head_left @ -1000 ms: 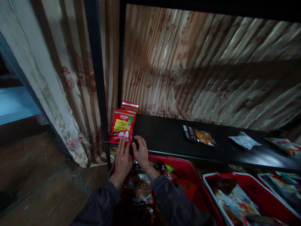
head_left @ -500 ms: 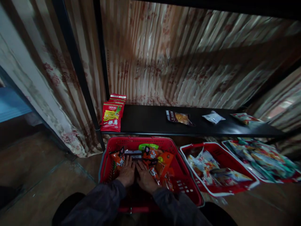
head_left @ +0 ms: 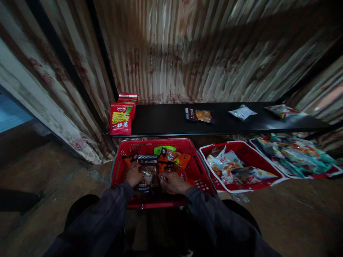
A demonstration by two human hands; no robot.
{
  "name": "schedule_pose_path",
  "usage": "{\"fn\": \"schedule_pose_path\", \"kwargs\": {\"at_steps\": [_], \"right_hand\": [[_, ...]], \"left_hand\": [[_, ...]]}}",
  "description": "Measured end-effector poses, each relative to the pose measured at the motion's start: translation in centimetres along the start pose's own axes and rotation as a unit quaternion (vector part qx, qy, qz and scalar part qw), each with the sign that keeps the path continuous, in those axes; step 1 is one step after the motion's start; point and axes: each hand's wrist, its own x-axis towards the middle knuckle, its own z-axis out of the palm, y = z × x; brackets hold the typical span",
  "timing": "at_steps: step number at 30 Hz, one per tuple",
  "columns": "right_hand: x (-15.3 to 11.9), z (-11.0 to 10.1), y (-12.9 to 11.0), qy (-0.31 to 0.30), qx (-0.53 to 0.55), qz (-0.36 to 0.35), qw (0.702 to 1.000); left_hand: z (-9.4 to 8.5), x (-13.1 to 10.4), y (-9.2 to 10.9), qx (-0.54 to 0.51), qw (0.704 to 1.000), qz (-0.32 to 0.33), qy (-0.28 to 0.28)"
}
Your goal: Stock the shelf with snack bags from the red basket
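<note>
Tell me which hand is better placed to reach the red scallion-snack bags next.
Probably the left hand. It is at the left side of the brown potato-snack bag, nearer the red scallion-snack bags on the left end of the black shelf. The right hand is farther, across that bag.

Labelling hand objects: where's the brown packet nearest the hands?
Head view, left of centre: the brown packet is in the leftmost red basket, between the left hand and right hand.

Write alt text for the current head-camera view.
A person's left hand and right hand are inside a red basket, flanking a dark packet. Beyond, red packets rest at the left end of a black shelf; two more baskets of packets sit to the right.
</note>
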Motion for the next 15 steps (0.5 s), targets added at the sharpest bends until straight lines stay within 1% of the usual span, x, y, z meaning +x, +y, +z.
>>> {"fn": "schedule_pose_path", "kwargs": {"at_steps": [2, 5, 10, 12, 15], "right_hand": [[0.3, -0.6, 1.1, -0.014, 0.009, 0.006, 1.000], [1.4, -0.9, 2.2, -0.008, 0.023, 0.019, 1.000], [2.9, -1.2, 2.8, -0.023, 0.037, 0.019, 0.999], [2.9, -1.4, 2.8, -0.029, 0.051, 0.021, 0.998], [2.6, -1.5, 3.1, -0.037, 0.067, 0.025, 0.997]], "left_hand": [[0.3, 0.4, -0.1, -0.003, 1.000, -0.021, 0.003], [0.4, 1.6, -0.2, -0.007, 0.999, -0.041, 0.017], [-0.9, 5.4, -1.4, 0.003, 0.997, -0.055, 0.047], [-1.1, 6.7, -2.0, -0.004, 0.998, -0.052, 0.042], [-0.5, 7.7, -3.0, -0.038, 0.997, -0.068, 0.015]]}}
